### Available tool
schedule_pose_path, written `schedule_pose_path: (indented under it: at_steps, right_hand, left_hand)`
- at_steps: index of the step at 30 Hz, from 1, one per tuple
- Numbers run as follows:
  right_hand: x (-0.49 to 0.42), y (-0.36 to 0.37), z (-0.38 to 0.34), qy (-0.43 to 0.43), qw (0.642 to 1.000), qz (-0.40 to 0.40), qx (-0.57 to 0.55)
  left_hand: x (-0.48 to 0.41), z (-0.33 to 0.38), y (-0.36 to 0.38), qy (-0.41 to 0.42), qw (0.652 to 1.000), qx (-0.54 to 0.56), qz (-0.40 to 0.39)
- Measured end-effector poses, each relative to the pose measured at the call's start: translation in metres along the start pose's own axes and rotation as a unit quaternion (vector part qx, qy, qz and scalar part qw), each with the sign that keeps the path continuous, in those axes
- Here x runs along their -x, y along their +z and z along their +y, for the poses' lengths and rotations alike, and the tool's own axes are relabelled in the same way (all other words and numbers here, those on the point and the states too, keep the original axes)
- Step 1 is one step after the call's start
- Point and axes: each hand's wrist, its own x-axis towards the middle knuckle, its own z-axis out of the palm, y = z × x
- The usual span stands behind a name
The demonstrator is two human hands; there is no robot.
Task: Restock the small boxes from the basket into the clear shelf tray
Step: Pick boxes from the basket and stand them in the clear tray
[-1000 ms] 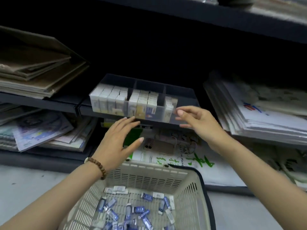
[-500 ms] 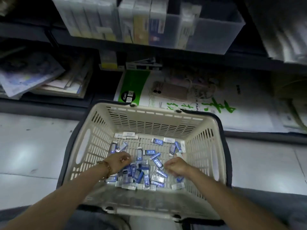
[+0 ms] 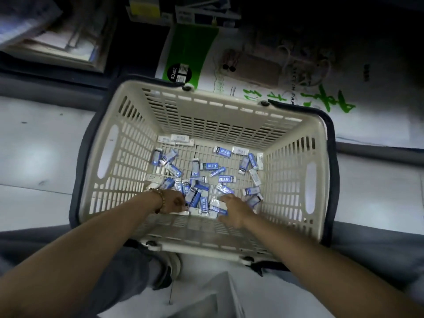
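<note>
Boxes lie loose on basket floor, heaped near. Left hand in heap, fingertips hidden: grip cannot be told. Right hand rests over near boxes, fingers seemingly loose. Boxes likely light, stiff, slick; pinch across long sides.

The small boxes under my left hand and right hand look like glossy printed card. The basket around them is matt slotted plastic. The bracelet on my left wrist has polished wooden-looking beads. The floor outside is smooth, shiny tile.
</note>
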Motion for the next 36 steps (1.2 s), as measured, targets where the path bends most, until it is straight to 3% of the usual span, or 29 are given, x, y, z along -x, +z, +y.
schedule_pose_path:
  at_steps: [6, 9, 13, 15, 17, 19, 23, 27, 30, 33, 36]
  right_hand:
    - [-0.01, 0.013, 0.01, 0.024, 0.972, 0.079, -0.22]
    - [-0.012, 0.016, 0.015, 0.026, 0.967, 0.071, -0.243]
    - [-0.012, 0.001, 0.009, 0.014, 0.943, 0.147, -0.299]
    - [-0.009, -0.011, 0.0, -0.014, 0.942, 0.073, -0.326]
    - [-0.007, -0.014, -0.011, -0.035, 0.968, -0.046, -0.243]
    - [-0.007, -0.009, -0.02, -0.043, 0.982, -0.104, -0.15]
    - [-0.007, 0.001, -0.021, -0.054, 0.988, -0.077, -0.124]
    - [-0.004, 0.009, -0.016, -0.046, 0.987, -0.099, -0.122]
    - [-0.005, 0.01, -0.018, -0.057, 0.984, -0.069, -0.152]
    - [-0.003, 0.009, -0.02, -0.06, 0.971, -0.069, -0.223]
    - [-0.003, 0.011, -0.017, -0.06, 0.974, -0.082, -0.205]
  left_hand:
    - [-0.002, -0.006, 0.006, 0.039, 0.997, -0.066, 0.025]
    - [-0.001, -0.004, 0.006, 0.065, 0.994, -0.084, 0.023]
    - [-0.005, -0.001, 0.005, 0.072, 0.992, -0.102, 0.017]
    - [-0.01, -0.001, 0.004, 0.086, 0.991, -0.098, 0.013]
    - [-0.012, 0.0, 0.006, 0.081, 0.993, -0.082, 0.011]
    - [-0.014, 0.001, 0.01, 0.081, 0.995, -0.051, 0.017]
    - [-0.01, 0.001, 0.01, 0.079, 0.996, 0.03, 0.016]
    - [-0.008, 0.0, 0.005, 0.07, 0.997, -0.019, -0.031]
    - [-0.007, 0.0, 0.0, 0.059, 0.995, -0.052, -0.058]
    - [-0.003, -0.003, -0.004, 0.038, 0.995, -0.049, -0.078]
    - [-0.001, -0.011, -0.004, 0.034, 0.996, -0.035, -0.069]
